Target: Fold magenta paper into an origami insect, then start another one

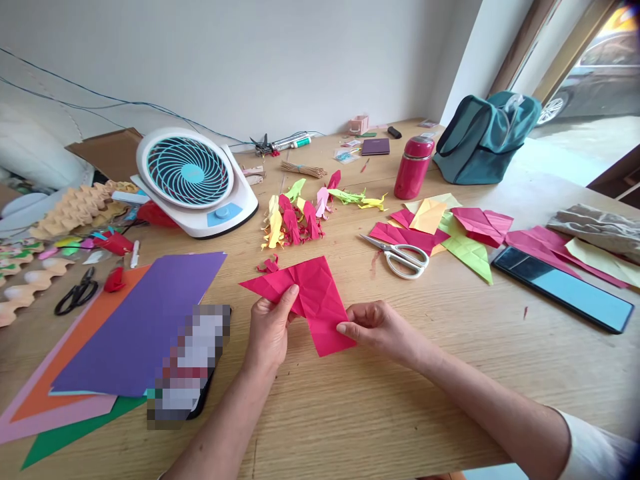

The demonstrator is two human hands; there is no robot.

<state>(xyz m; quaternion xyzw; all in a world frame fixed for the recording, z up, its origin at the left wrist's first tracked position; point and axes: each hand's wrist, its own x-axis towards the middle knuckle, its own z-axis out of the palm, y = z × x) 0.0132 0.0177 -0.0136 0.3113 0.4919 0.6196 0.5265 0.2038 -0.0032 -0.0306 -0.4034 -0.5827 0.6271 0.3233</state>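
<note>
A creased red sheet of origami paper (320, 293) is held just above the table between both hands. My left hand (270, 327) pinches its left part, thumb on top and fingers underneath. At the lower right edge, my right hand (373, 327) grips the paper between thumb and fingers. Fold lines cross the sheet, and a pointed flap sticks out to the left. Just beyond the paper lies a small red folded piece (269, 265). Farther back stand several folded paper figures (295, 217) in red, yellow, green and pink.
White-handled scissors (405, 259) lie beside creased paper pieces (470, 250) on the right. A tablet-like device (565, 287), red flask (414, 168) and teal bag (483, 143) are farther right. On the left are a fan (195, 180), coloured sheets (140, 327), a phone (193, 367) and black scissors (77, 293).
</note>
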